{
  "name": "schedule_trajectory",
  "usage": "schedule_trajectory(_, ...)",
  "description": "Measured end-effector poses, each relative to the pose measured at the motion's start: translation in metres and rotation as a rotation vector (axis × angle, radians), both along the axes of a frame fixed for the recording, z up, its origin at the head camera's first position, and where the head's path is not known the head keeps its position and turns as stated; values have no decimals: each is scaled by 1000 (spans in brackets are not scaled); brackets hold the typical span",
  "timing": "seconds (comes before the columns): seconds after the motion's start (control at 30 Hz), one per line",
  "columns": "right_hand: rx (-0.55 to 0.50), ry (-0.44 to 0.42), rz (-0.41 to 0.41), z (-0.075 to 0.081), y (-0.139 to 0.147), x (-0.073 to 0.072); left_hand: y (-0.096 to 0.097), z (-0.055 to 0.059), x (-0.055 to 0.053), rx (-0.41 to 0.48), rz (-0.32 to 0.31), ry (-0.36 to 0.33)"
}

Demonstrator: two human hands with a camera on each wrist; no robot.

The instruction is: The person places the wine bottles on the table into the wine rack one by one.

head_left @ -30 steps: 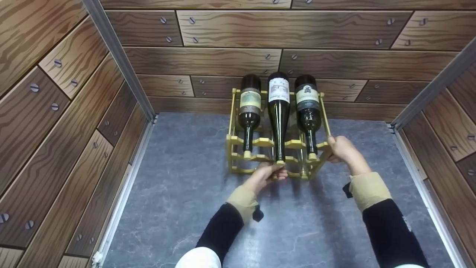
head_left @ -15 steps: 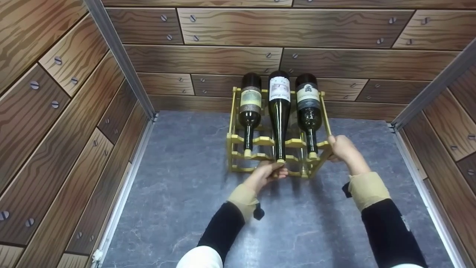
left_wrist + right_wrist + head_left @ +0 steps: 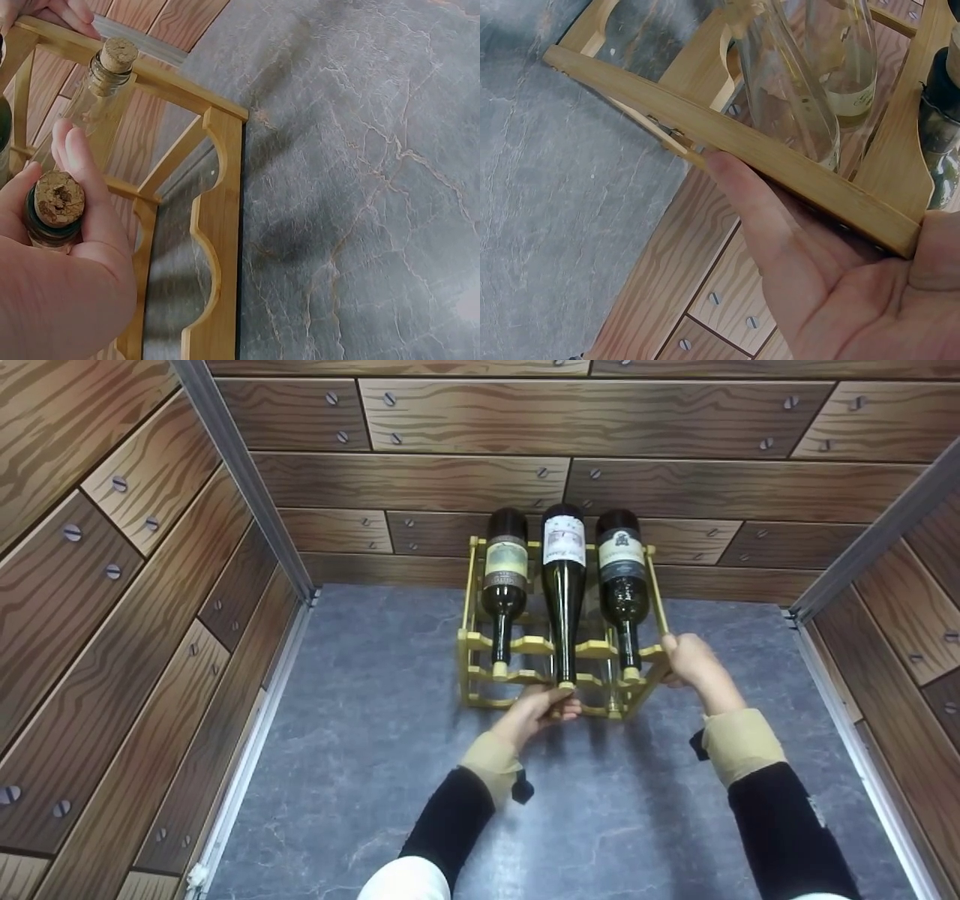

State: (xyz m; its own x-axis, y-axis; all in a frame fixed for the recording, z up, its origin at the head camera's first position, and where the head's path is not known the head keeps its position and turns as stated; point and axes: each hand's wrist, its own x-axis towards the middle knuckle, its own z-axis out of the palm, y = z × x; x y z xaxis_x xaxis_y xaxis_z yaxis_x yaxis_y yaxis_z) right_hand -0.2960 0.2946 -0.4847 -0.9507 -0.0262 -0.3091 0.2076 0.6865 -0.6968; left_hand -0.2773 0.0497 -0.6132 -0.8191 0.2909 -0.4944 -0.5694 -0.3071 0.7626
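Observation:
A wooden wine rack (image 3: 534,644) stands against the back wall with three dark wine bottles lying on top, necks toward me. My left hand (image 3: 534,712) holds the corked neck end of the middle wine bottle (image 3: 564,585). In the left wrist view, its cork (image 3: 58,199) shows between thumb and fingers. My right hand (image 3: 694,664) grips the right front corner of the rack; in the right wrist view, a finger lies along the side bar (image 3: 780,154). The left bottle (image 3: 505,585) and right bottle (image 3: 622,577) rest in their notches.
Clear glass bottles (image 3: 787,90) lie in the rack's lower level, one with a cork (image 3: 118,55). Wood-patterned walls (image 3: 600,416) with metal corner strips (image 3: 240,472) enclose the grey marbled floor (image 3: 360,720) at the back and both sides.

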Motion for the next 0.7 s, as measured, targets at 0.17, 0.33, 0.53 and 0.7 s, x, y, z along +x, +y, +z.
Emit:
schedule_trajectory(0.17,22,2,-2,-1,0,1,0,0,0,3,3,-8)
schedule_trajectory(0.33,39,6,1,-1,0,1,-1,-1,0,-2,-1,8)
schedule_trajectory(0.53,46,18,1,-2,0,2,-7,-7,5,-25,-66,31)
schedule_trajectory(0.7,36,28,-5,-2,0,0,-12,-6,10,-16,-104,44)
